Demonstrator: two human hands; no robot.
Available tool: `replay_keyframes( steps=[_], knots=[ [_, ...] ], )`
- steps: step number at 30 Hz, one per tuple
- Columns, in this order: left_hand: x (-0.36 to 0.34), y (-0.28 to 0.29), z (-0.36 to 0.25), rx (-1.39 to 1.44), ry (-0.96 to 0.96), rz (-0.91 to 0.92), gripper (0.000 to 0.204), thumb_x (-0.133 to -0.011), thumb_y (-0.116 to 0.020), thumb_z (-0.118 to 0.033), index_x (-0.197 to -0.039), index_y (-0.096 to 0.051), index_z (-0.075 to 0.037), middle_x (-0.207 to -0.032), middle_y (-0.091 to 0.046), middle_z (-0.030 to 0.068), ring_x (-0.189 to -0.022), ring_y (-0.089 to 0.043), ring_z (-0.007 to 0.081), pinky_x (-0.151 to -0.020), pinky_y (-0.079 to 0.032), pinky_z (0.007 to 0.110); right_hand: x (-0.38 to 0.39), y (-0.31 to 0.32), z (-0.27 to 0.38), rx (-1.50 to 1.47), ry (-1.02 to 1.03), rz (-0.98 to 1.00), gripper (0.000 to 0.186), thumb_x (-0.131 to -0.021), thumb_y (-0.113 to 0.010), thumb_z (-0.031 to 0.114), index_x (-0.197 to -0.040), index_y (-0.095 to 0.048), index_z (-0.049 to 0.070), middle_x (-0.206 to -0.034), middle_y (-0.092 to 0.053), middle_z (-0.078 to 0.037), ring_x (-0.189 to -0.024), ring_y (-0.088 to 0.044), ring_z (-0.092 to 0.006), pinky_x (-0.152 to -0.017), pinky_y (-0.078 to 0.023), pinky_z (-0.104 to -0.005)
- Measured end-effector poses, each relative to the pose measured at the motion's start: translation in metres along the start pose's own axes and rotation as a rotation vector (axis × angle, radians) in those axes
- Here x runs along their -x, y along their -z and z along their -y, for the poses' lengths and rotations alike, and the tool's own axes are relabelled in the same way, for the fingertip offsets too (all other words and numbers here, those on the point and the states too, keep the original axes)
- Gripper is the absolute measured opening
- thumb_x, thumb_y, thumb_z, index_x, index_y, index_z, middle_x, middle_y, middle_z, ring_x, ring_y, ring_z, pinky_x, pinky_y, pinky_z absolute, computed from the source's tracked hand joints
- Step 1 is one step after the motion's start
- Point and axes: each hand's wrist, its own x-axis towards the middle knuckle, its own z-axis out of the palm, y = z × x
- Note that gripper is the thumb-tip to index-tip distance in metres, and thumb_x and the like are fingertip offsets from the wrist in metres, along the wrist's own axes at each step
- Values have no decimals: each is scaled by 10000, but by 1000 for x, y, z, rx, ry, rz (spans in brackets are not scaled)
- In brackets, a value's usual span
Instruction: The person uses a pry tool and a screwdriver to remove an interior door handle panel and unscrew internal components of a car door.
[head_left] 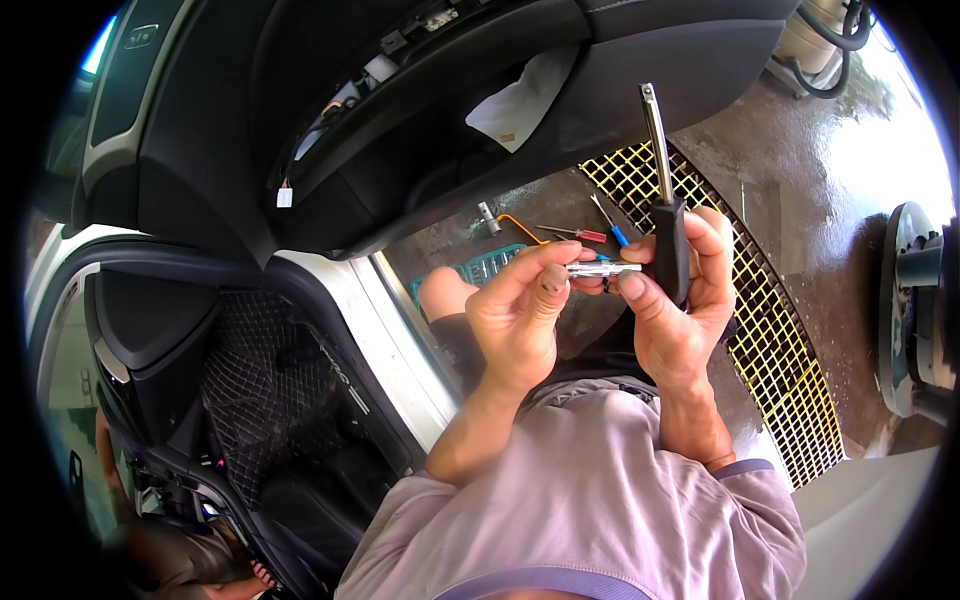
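Both my hands meet at chest height over the floor. Between the thumb and fingertips of my left hand (515, 320) is one end of a small silver socket piece (598, 269). My right hand (690, 325) grips a driver with a black handle (669, 250), its steel shaft pointing up and away to a square tip (648, 92). The right thumb also touches the other end of the socket piece. Beyond my hands, a teal socket tray (485, 265), a red-handled screwdriver (592, 236), a blue-handled tool (618, 236) and an orange bent tool (520, 225) lie on the floor.
An opened dark car door panel (680, 60) stretches across the top, with a loose white connector (285, 197) hanging. The white door sill (395, 340) runs at left. Yellow floor grating (790, 370) curves along the right beside a round machine base (905, 310). Another person (195, 560) is at lower left.
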Motion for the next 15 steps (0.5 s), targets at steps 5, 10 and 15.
replay_keyframes(
  steps=[5,10,15],
  knots=[
    [-5,9,-2,-108,13,62,290,-958,-704,-20,-1233,-665,64,-1187,-695,164,-970,-718,224,-907,-594,335,-5,1,-6,-25,-18,-4,610,-863,-780,-46,-1389,-472,-21,-1104,-707,-159,-917,-723,-214,-806,-624,-335],
    [-10,14,-12,-480,-71,120,279,-922,-731,27,-1197,-693,58,-1100,-732,125,-956,-716,174,-855,-587,292,-5,-8,-2,-150,-93,-21,565,-855,-780,-64,-1338,-489,-40,-1047,-718,-170,-910,-739,-284,-806,-634,-369],
    [-30,11,-35,-830,-357,71,141,-890,-741,30,-1023,-744,75,-890,-767,145,-786,-751,185,-700,-609,273,-5,-13,-11,-97,-132,-77,514,-885,-777,-5,-1324,-511,-31,-1020,-722,-149,-789,-724,-199,-703,-612,-288]
  ],
)
